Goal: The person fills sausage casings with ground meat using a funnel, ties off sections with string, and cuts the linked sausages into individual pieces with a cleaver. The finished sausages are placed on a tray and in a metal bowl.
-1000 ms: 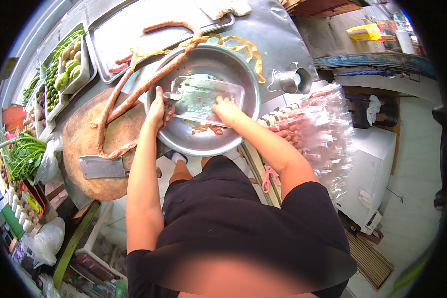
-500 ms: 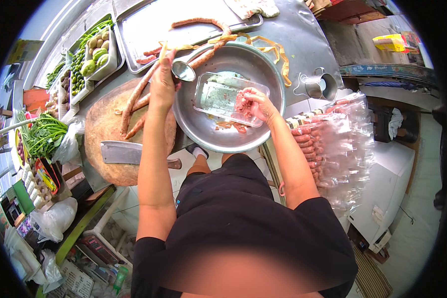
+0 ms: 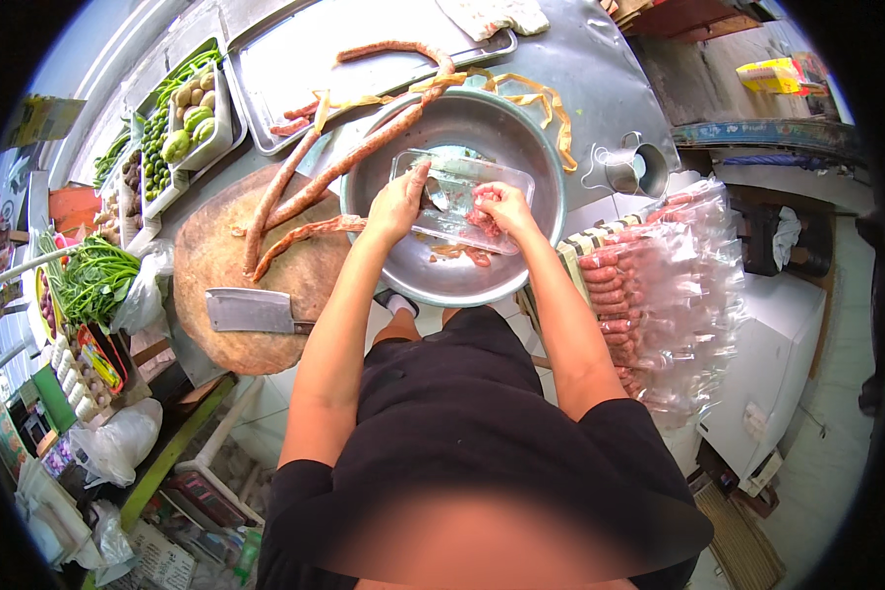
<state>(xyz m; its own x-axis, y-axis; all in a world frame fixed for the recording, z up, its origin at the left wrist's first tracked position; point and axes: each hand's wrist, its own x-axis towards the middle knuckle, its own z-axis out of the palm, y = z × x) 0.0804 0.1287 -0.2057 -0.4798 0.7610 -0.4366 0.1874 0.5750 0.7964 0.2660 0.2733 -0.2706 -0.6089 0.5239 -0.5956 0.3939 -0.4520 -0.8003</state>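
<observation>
My left hand (image 3: 395,208) is over the left side of a wide steel basin (image 3: 551,211), closed round a small metal funnel (image 3: 433,194) whose mouth faces right. A partly filled sausage casing (image 3: 315,231) trails from this hand onto the round wooden chopping board (image 3: 202,236). My right hand (image 3: 509,209) pinches a clump of minced meat (image 3: 485,218) above a clear plastic tray (image 3: 452,228) set in the basin. Long filled sausage (image 3: 364,152) runs from the board over the basin's rim. On the board lies a cleaver (image 3: 251,310).
A metal sheet pan (image 3: 295,84) lies beyond the basin. Pale strips of casing (image 3: 551,103) hang over its far rim. To the right are a metal cup (image 3: 631,169) and plastic-bagged sausages (image 3: 649,285). Vegetable trays (image 3: 211,133) stand at the left, with eggs (image 3: 74,369) nearer.
My left hand has come down and right with the funnel, from above the basin's left rim to over the basin. My right hand stays over the tray, with the meat more bunched in its fingers.
</observation>
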